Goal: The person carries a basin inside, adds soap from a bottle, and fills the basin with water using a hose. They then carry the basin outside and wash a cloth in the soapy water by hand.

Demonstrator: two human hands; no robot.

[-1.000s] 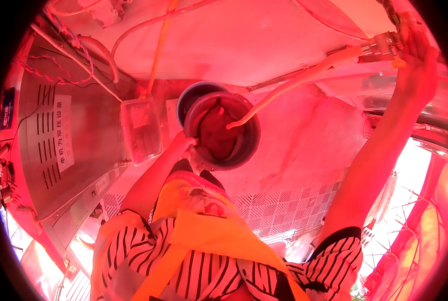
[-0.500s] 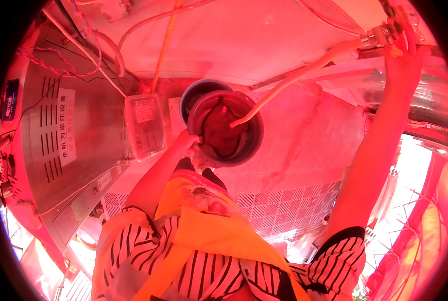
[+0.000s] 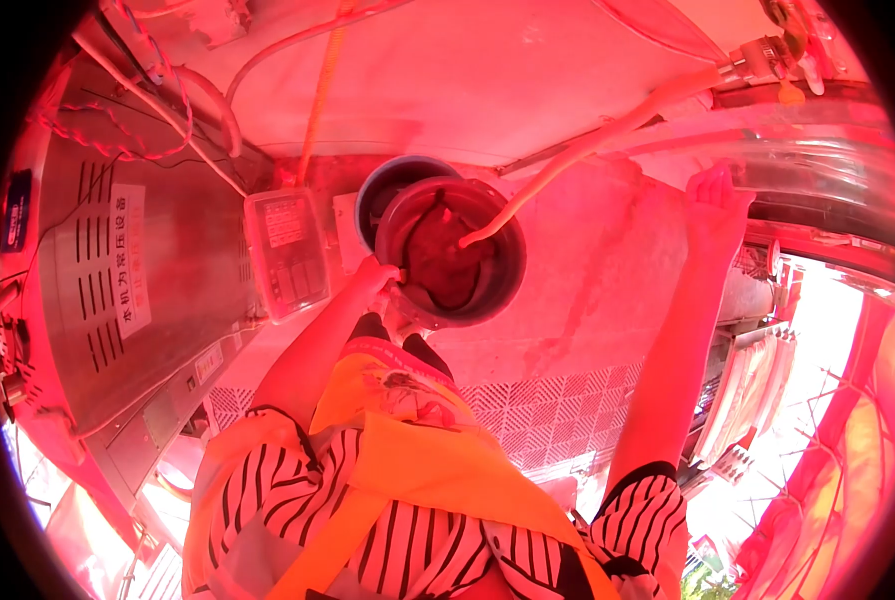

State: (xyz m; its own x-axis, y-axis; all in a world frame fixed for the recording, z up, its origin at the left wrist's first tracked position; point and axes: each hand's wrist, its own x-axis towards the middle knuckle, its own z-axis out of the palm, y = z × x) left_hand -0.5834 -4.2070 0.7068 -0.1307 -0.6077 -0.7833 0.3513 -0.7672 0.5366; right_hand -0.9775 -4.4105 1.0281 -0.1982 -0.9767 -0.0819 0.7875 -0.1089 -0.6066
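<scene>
A round bucket (image 3: 507,270) stands on the floor with dark material inside. My left hand (image 3: 375,278) is closed on the left side of its rim. Behind it and partly hidden is a second, bluish bucket (image 3: 375,195). A pale hose (image 3: 587,150) runs from a metal valve fitting (image 3: 762,62) at the upper right, and its free end hangs over the bucket's mouth. My right hand (image 3: 715,200) is raised below the fitting, touching nothing that I can see; its fingers look bent, but their exact pose is blurred.
On the left stands a metal machine (image 3: 187,230) with vents and a label, a clear-covered control box (image 3: 289,255) on its side. Wires and pipes run above. A patterned mat (image 3: 557,410) lies near my feet. Metal cylindrical equipment (image 3: 817,180) is at the right.
My right hand has come away from the valve fitting, moving down and to the left. My left hand stays at the bucket's rim.
</scene>
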